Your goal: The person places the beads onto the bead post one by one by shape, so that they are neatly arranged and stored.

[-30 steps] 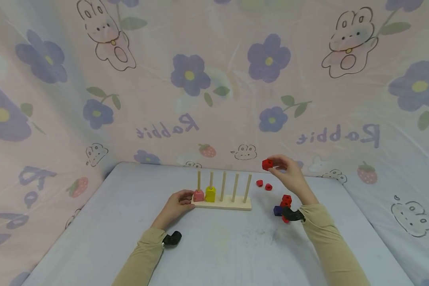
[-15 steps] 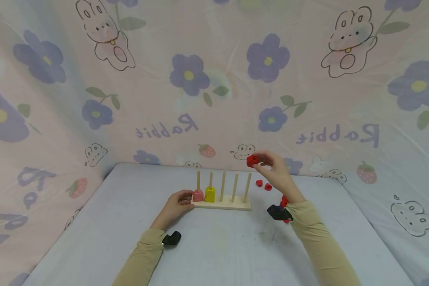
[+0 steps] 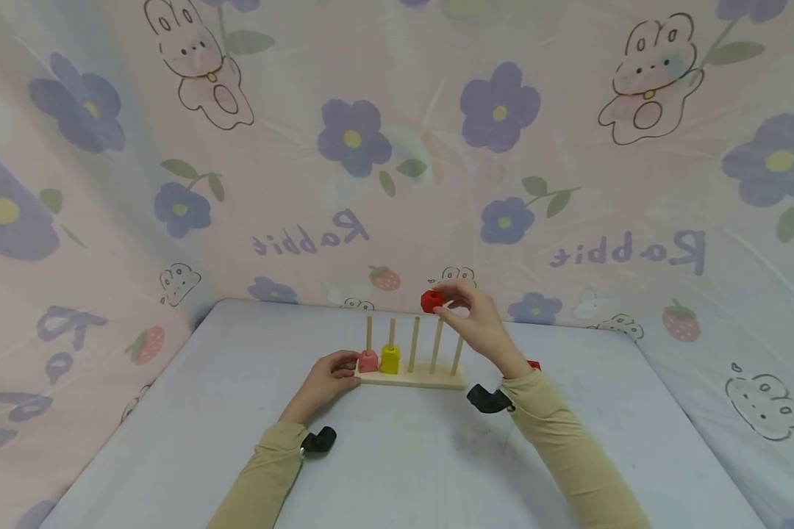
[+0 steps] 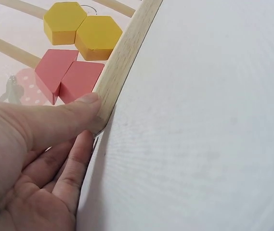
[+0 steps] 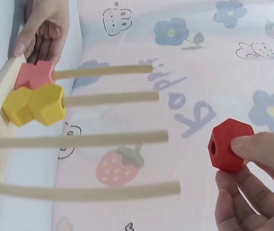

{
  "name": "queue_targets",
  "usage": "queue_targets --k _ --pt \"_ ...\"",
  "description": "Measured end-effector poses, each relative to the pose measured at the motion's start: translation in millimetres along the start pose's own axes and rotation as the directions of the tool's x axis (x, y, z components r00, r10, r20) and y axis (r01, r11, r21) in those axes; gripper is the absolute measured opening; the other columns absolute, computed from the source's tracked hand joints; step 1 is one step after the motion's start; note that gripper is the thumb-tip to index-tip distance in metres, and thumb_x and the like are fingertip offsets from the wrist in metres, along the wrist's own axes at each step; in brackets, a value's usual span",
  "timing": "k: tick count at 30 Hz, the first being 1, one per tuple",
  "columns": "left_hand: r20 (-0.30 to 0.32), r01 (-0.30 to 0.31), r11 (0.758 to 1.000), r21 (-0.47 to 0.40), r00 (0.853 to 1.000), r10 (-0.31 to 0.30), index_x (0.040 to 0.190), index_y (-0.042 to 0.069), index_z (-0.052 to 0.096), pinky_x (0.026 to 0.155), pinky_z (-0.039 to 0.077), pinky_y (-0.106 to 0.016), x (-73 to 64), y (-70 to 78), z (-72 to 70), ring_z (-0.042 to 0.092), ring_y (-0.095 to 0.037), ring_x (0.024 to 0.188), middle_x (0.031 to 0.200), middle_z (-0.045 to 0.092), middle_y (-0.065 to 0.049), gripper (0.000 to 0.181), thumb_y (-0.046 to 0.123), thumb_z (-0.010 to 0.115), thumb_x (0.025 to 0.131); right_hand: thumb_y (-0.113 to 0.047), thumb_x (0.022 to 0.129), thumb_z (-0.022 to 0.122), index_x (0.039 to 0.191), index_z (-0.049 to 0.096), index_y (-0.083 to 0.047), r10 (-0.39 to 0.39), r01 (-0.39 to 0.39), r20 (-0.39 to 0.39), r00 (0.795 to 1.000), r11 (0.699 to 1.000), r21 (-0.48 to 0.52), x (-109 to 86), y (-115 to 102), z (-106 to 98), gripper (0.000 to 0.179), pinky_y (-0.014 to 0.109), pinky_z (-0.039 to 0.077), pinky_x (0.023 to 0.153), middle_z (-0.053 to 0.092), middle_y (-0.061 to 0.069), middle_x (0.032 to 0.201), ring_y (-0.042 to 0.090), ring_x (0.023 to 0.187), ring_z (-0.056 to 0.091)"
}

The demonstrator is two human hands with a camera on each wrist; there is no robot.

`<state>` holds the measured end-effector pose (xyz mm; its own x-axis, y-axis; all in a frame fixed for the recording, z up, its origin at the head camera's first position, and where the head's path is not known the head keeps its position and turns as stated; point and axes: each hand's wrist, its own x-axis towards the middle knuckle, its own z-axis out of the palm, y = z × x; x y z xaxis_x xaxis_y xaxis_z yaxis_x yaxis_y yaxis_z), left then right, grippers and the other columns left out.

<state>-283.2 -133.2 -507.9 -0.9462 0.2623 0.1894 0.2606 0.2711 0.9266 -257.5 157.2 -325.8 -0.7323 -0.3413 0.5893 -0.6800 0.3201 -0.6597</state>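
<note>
My left hand point(image 3: 327, 378) grips the left end of a wooden peg board point(image 3: 410, 379), its thumb lying on the base's edge in the left wrist view. Two pink beads point(image 4: 74, 77) sit on the first peg and two yellow beads point(image 4: 81, 31) on the second. The third peg point(image 5: 81, 140) and fourth peg point(image 5: 84, 192) carry no beads. Above the board, my right hand point(image 3: 474, 316) pinches a faceted red bead point(image 5: 229, 146) between thumb and fingers. That bead is apart from the peg tips, and its hole faces them. The right hand partly hides the last peg in the head view.
A bit of a red bead point(image 3: 534, 365) shows behind the right sleeve point(image 3: 562, 426); the forearm hides what lies around it. White cloth covers the table point(image 3: 397, 455). A patterned curtain point(image 3: 423, 198) rises just behind the table's back edge.
My right hand has carried the red bead leftward, from right of the board to above its pegs. The loose beads at the right are now mostly hidden. The left hand stays put.
</note>
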Motion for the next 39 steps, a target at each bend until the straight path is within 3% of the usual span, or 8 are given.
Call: queue_targets --k 8,16,22,27,30,34,39 --pt "0.010 0.027 1.000 -0.014 1.000 -0.027 0.128 -0.003 0.054 0.085 0.052 -0.029 1.8 -0.5 1.5 0.061 -0.031 0.103 0.121 0.058 -0.021 0.049 -0.003 0.072 0.082 0.008 0.085 0.065 0.114 0.059 0.008 -0.013 0.013 0.003 1.000 1.000 0.020 4.3 -4.3 23.0 0.029 0.052 0.050 0.081 0.064 0.021 0.106 0.034 0.096 0.059" --pt "0.033 0.000 0.999 -0.047 0.999 0.002 0.127 -0.010 0.051 0.088 0.051 -0.033 -7.7 24.6 -1.4 0.057 -0.041 0.108 0.121 0.055 -0.028 0.048 -0.009 0.068 0.082 0.008 0.085 0.066 0.114 0.059 0.008 -0.004 0.003 0.014 1.000 0.999 0.039 5.3 -6.9 38.8 0.029 0.052 0.050 0.083 0.063 0.020 0.106 0.034 0.097 0.060" --pt "0.012 -0.052 0.996 -0.067 0.999 0.053 0.126 -0.008 0.053 0.093 0.048 -0.037 -2.3 7.4 0.1 0.056 -0.037 0.111 0.123 0.055 -0.025 0.051 -0.010 0.072 0.078 0.008 0.085 0.065 0.114 0.059 0.008 -0.006 0.005 0.004 1.000 0.998 0.060 5.5 -3.8 43.4 0.029 0.054 0.049 0.083 0.064 0.021 0.106 0.036 0.096 0.060" --pt "0.024 -0.031 0.995 -0.098 0.999 0.034 0.125 -0.011 0.052 0.097 0.043 -0.048 -7.4 25.5 -0.9 0.051 -0.043 0.116 0.125 0.053 -0.028 0.051 -0.016 0.069 0.077 0.001 0.086 0.068 0.116 0.061 0.001 0.003 -0.002 -0.016 1.000 0.997 0.076 6.5 26.7 51.7 0.030 0.051 0.050 0.084 0.064 0.014 0.110 0.029 0.098 0.060" --pt "0.032 -0.038 0.994 -0.105 0.999 0.042 0.125 -0.011 0.052 0.097 0.043 -0.048 -7.7 26.9 -1.6 0.051 -0.043 0.116 0.125 0.053 -0.028 0.051 -0.016 0.069 0.078 -0.002 0.086 0.070 0.115 0.063 -0.004 0.014 -0.012 -0.036 0.999 0.997 0.072 7.4 39.1 57.3 0.030 0.048 0.050 0.085 0.065 0.008 0.110 0.023 0.097 0.061" --pt "0.039 -0.044 0.994 -0.102 0.998 0.048 0.126 -0.011 0.052 0.096 0.044 -0.046 -8.1 28.7 -2.1 0.053 -0.041 0.115 0.124 0.053 -0.028 0.050 -0.015 0.068 0.079 0.003 0.085 0.069 0.115 0.063 -0.002 0.017 -0.014 -0.045 0.999 0.997 0.079 8.2 37.1 62.7 0.031 0.048 0.050 0.087 0.065 0.011 0.110 0.026 0.098 0.062" --pt "0.046 -0.028 0.996 -0.088 0.998 0.032 0.126 -0.010 0.052 0.094 0.046 -0.043 -8.0 28.0 -2.5 0.054 -0.040 0.113 0.123 0.054 -0.027 0.049 -0.013 0.068 0.080 0.009 0.085 0.065 0.116 0.059 0.006 0.051 -0.049 -0.013 0.999 0.993 0.111 6.3 13.7 64.6 0.031 0.052 0.049 0.089 0.063 0.021 0.112 0.036 0.101 0.062"
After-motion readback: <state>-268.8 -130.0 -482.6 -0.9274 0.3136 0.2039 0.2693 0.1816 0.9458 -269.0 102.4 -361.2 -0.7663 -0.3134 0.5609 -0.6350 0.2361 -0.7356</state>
